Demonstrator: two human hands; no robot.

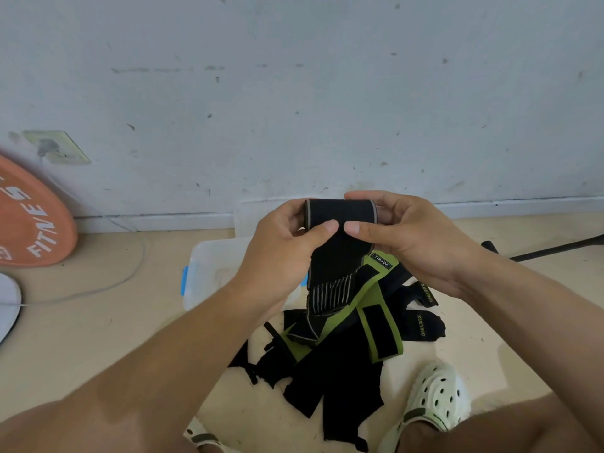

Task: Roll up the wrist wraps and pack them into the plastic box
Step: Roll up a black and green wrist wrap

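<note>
Head view, left hand (287, 246) and right hand (411, 237) pinching rolled wrist wrap (340, 217), plastic box (212, 269) just beyond.

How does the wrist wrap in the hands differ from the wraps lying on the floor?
The held wrap is lifted, with its top end curled over between the left hand and right hand; the floor wraps lie loose and unrolled in a heap. The held wrap's upper part is black with grey edging, while one wrap below shows green borders. Both are mostly black, and none is in the plastic box yet.
</note>
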